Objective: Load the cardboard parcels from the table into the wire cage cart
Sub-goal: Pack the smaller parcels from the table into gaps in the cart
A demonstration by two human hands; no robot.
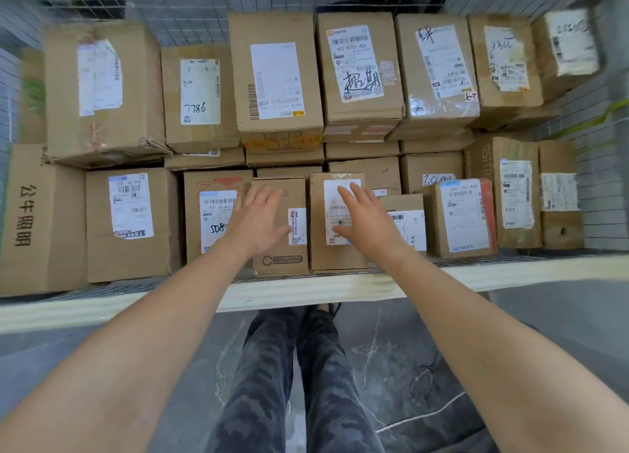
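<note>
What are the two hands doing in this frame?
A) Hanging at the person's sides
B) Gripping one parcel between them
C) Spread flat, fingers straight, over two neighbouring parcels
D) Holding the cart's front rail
C: fingers straight and spread, the left hand is over the left parcel and the right hand over the right parcel, inside the wire cage cart; neither curls round anything.

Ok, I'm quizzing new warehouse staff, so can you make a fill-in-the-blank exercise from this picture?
1. In the wire cage cart, one back-row parcel bears the handwritten four-digit number ____.
2. The left hand is spread over the stamped parcel, the right hand over the neighbouring parcel, whose label is ____.
3. Both hands have straight fingers and grip ____.
Missing words: 7786; white; nothing.
</note>
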